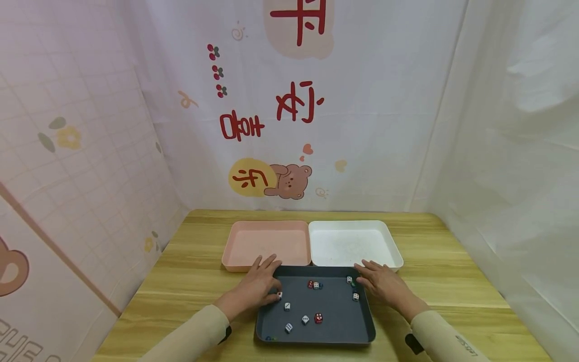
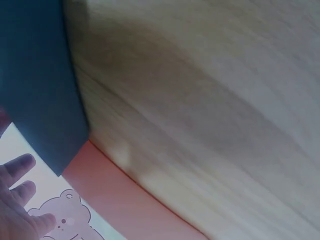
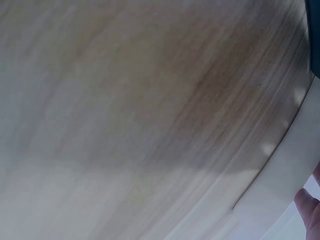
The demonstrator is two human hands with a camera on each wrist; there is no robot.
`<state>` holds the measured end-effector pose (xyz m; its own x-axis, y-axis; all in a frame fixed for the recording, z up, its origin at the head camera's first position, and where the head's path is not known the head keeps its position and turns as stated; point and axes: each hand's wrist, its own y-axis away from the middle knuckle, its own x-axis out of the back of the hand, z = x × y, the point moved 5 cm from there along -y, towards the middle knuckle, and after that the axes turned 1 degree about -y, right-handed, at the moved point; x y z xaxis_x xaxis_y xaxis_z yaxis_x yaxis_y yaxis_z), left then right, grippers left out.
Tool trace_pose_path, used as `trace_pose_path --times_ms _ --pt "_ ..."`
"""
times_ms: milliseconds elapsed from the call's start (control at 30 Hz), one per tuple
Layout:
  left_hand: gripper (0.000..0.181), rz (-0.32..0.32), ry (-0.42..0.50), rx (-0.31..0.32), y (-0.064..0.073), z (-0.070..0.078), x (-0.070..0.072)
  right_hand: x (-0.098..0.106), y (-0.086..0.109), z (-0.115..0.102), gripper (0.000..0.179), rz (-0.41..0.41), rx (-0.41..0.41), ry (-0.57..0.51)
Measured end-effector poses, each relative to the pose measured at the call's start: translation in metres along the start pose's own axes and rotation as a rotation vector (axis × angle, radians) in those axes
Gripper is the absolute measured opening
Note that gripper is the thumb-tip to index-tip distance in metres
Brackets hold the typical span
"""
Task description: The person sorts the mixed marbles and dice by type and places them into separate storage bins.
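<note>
A dark grey tray [image 1: 334, 333] holds several small dice, mostly white, such as the white die [image 1: 305, 319] and the red die [image 1: 318, 318]. My left hand [image 1: 254, 285] reaches over its left rim, longer fingers extended toward the back. The thumb and a fingertip are right at a white die [image 1: 279, 295]. Over the right rim, my right hand [image 1: 383, 284] has its fingers stretched out, fingertips close to two white dice, one at the back [image 1: 350, 279] and one in front [image 1: 356, 297]. In the left wrist view, spread fingers [image 2: 20, 167] show at the lower left.
Behind the grey tray, a pink tray [image 1: 271, 224] and a white tray [image 1: 346, 224] stand side by side. All are on a wood-grain table [image 1: 452, 301]. Printed cloth [image 1: 362, 100] hangs behind the table and along both sides.
</note>
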<state>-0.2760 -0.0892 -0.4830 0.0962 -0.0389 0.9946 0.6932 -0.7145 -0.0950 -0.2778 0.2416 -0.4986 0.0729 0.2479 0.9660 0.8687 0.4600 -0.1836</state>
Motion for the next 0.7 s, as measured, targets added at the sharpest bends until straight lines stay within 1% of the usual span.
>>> trace_pose_path --times_ms 167,367,467,700 --pt "0.013 0.047 0.019 -0.022 -0.004 0.0 0.01 -0.002 0.001 0.003 0.043 0.011 -0.005 -0.002" --pt "0.013 0.065 0.006 -0.013 -0.008 -0.005 0.02 -0.003 -0.001 0.002 0.044 0.011 -0.003 -0.01" --pt "0.013 0.079 0.026 -0.012 -0.011 -0.009 0.024 -0.004 -0.002 0.001 0.045 0.008 -0.002 -0.006" --pt "0.012 0.086 0.031 0.005 -0.024 -0.016 0.035 -0.003 0.0 0.004 0.045 0.017 -0.005 -0.012"
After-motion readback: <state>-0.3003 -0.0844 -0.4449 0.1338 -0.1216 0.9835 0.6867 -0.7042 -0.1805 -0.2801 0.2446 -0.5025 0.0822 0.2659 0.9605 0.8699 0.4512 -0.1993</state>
